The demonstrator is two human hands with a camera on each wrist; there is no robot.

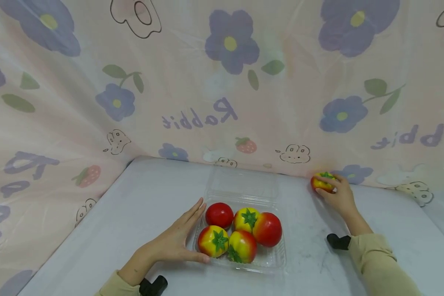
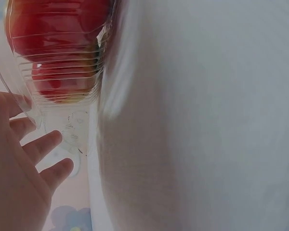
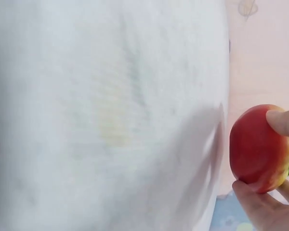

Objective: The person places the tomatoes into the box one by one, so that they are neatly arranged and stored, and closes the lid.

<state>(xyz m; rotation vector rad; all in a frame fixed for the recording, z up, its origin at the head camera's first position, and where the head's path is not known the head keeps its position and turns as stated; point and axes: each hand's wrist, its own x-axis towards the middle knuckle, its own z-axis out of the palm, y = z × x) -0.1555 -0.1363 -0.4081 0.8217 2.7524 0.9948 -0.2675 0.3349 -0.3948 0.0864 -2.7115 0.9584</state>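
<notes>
At the back right, my right hand (image 1: 340, 196) pinches a red and yellow toy tomato (image 1: 322, 182) with a green leafy top between thumb and fingers. The right wrist view shows this tomato (image 3: 260, 147) from its red side, close to the table surface. My left hand (image 1: 177, 238) rests against the left side of a clear plastic clamshell box (image 1: 279, 257), fingers straight and spread, thumb along its front corner. Inside the box sit several toy tomatoes (image 1: 268, 229), some with leafy tops up. In the left wrist view, the left fingertips (image 2: 53, 138) lie at the box's rim.
The box's transparent lid (image 1: 244, 183) lies folded open toward the back. A white cloth covers the table (image 1: 159, 189). A printed curtain (image 1: 192, 86) with flowers and rabbits hangs behind and at the left, meeting the table's back edge. Black wrist-camera mounts (image 1: 338, 241) are on both wrists.
</notes>
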